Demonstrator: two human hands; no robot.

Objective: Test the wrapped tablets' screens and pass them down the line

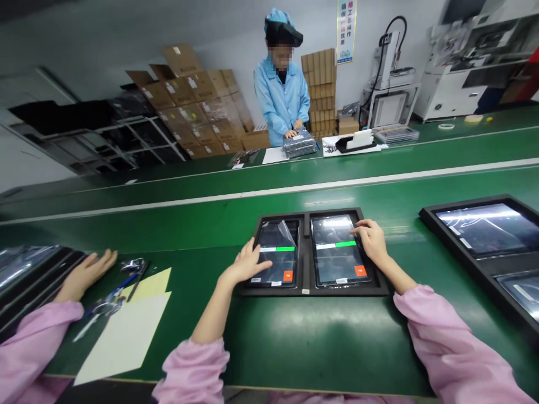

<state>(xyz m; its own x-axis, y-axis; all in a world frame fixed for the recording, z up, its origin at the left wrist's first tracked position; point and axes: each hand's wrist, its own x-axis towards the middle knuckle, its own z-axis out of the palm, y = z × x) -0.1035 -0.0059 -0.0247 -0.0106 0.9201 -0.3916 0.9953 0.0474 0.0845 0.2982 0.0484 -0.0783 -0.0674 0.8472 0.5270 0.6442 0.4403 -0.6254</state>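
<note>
Belt (295, 331): right hand (371, 240) (palm down) touches tablet (337, 264).

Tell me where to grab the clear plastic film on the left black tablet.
Pinch the clear plastic film at its raised far-right corner, coming from the tablet's far edge. That corner stands off the left black tablet, probably giving room to get under it; the rest looks flat, and the left hand covers the near-left edge.

The left tablet (283, 264) has a glossy glass screen under clear film (287, 230); the right tablet (339, 261) is glossy too. Matt black plastic tray (306, 252), smooth matt green conveyor belt (320, 331), dull paper sheets (126, 336), pink cloth sleeves (455, 348)
</note>
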